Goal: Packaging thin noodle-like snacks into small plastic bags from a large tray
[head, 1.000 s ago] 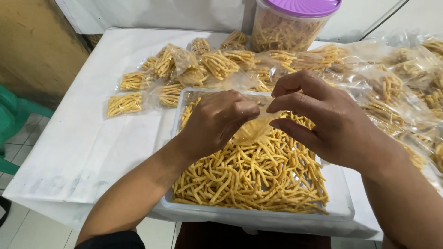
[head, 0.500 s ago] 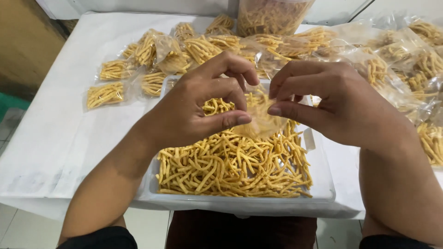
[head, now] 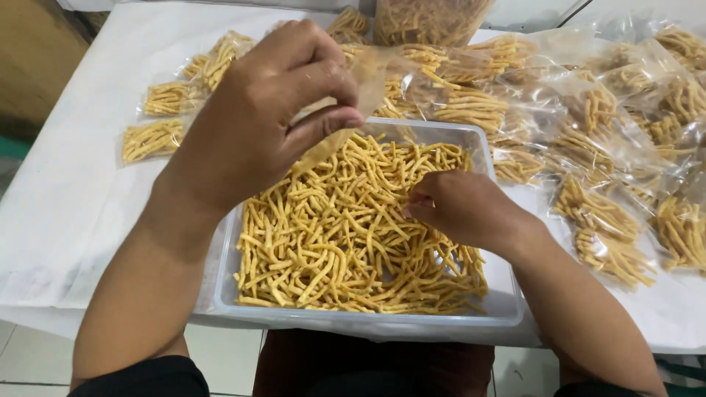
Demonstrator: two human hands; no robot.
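Observation:
My left hand (head: 268, 121) is raised over the tray and pinches a small clear plastic bag (head: 362, 82), which hangs open and looks empty. A grey rectangular tray (head: 368, 320) in front of me is heaped with yellow snack sticks (head: 331, 235). My right hand (head: 460, 209) is down in the sticks at the tray's right side, fingers curled into the pile and closed on some of them.
Many filled clear bags of sticks (head: 588, 147) lie on the white-covered table (head: 81, 184) behind and to the right of the tray, and a few more bags (head: 158, 117) at the left. A big clear jar of sticks (head: 430, 18) stands at the back. Tiled floor shows below.
Both hands were together at the bag above the tray. Now my left hand alone holds the bag higher, and my right hand has dropped into the sticks.

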